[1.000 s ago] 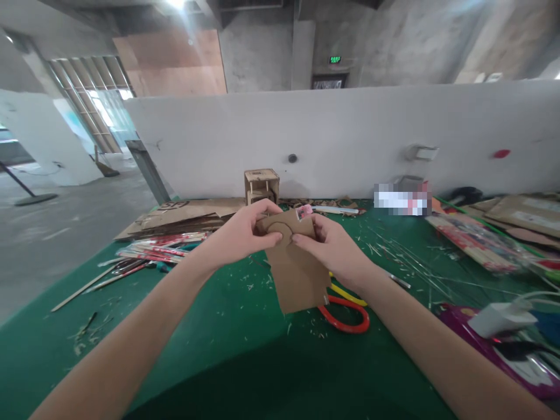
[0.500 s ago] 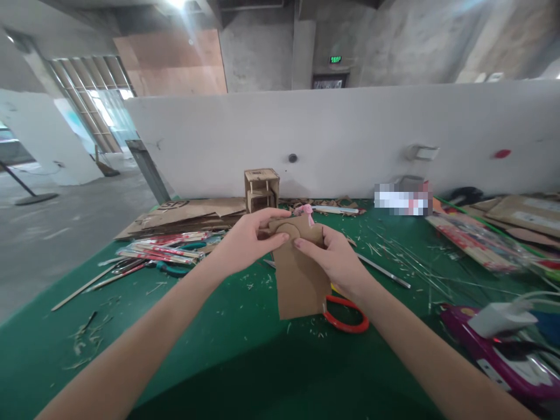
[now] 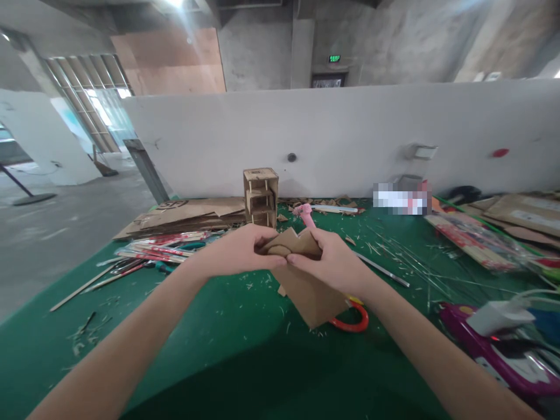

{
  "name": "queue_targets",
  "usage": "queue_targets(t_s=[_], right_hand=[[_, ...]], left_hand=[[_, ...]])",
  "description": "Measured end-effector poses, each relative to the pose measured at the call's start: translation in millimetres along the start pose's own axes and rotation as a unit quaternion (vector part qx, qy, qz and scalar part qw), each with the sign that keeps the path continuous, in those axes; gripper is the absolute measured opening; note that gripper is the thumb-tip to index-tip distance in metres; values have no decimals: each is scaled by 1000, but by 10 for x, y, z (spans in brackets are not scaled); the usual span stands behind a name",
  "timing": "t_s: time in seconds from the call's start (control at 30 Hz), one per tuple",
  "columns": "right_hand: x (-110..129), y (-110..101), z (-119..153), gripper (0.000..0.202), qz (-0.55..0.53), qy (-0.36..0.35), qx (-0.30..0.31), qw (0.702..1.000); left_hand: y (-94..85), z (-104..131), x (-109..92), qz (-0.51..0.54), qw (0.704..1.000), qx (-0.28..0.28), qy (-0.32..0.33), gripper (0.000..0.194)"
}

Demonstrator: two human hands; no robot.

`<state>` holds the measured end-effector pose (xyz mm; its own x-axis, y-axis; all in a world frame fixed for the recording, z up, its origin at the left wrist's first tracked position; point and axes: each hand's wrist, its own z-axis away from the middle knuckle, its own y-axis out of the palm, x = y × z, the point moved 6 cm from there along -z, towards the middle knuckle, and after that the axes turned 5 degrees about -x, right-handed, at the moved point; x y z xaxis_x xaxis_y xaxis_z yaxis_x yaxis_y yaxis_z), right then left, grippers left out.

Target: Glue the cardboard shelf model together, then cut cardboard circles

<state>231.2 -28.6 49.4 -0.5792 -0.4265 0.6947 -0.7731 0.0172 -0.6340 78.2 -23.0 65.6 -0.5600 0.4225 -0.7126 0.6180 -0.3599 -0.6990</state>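
Both hands grip one piece of brown cardboard [image 3: 312, 294] above the green table. My left hand [image 3: 240, 252] is closed on its upper left part, thumb on the near face beside a curved outline [image 3: 280, 249]. On the upper right, my right hand [image 3: 330, 259] pinches the same piece, its thumb close to the left thumb. The cardboard is tilted, one corner pointing down toward me, and its top edge looks bent or notched. Scissors with red handles [image 3: 356, 321] lie partly hidden behind it. A pink tool [image 3: 306, 216], perhaps a glue gun, is just beyond the hands.
A small cardboard shelf [image 3: 261, 195] stands at the back. Flat cardboard sheets [image 3: 196, 213] and wrapped sticks [image 3: 164, 248] lie to the left. A metal rod [image 3: 385, 270] and scattered thin strips are at the right, near a purple power strip [image 3: 494, 361] with a white plug.
The cardboard has rotated so its lower end swings right and a corner points down. Both hands have lowered slightly, uncovering more of the small shelf and the pink tool.
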Motion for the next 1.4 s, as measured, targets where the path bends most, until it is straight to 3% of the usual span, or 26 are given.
queue_targets(t_s=[0.17, 0.3, 0.37, 0.5, 0.6, 0.67, 0.7, 0.77, 0.8, 0.87, 1.0, 1.1, 1.27, 1.4], right_hand=[[142, -87, -7, 23, 81, -30, 24, 996], [138, -31, 2, 27, 142, -57, 54, 987], [148, -62, 0, 34, 194, -93, 10, 976], [250, -292, 67, 37, 309, -177, -140, 924], [232, -519, 172, 28, 383, -147, -222, 885], [109, -535, 231, 26, 410, -99, -179, 889], [-5, -468, 258, 23, 406, -66, -108, 905], [-307, -220, 376, 17, 370, 28, 94, 924], [-422, -107, 453, 18, 365, 56, 164, 915], [-570, 44, 556, 27, 388, 72, 221, 892], [-668, 177, 593, 42, 417, 57, 241, 874], [-676, 166, 560, 36, 416, 63, 224, 879], [-754, 104, 521, 17, 359, 105, 173, 911], [-801, 117, 500, 13, 192, 115, 188, 956]], left_hand=[[48, 11, -21, 27, 999, 18, 15, 26], [117, -35, 58, 11, 1000, 13, 12, 20], [94, -80, 118, 34, 999, -18, 16, 18], [-118, -176, 329, 155, 976, -153, 24, 33], [-255, -215, 565, 232, 949, -215, 4, 44], [-319, -221, 716, 275, 929, -246, -13, 47], [-349, -216, 785, 299, 916, -266, -23, 46], [-395, -199, 895, 334, 891, -306, -41, 43], [-406, -191, 932, 345, 881, -321, -49, 41], [-409, -189, 962, 363, 868, -335, -54, 38], [-396, -199, 943, 420, 833, -361, -15, 37], [-380, -217, 945, 446, 815, -370, 10, 35], [-463, -186, 1036, 459, 777, -432, 9, 34], [-531, -140, 1075, 489, 744, -455, -8, 32]])
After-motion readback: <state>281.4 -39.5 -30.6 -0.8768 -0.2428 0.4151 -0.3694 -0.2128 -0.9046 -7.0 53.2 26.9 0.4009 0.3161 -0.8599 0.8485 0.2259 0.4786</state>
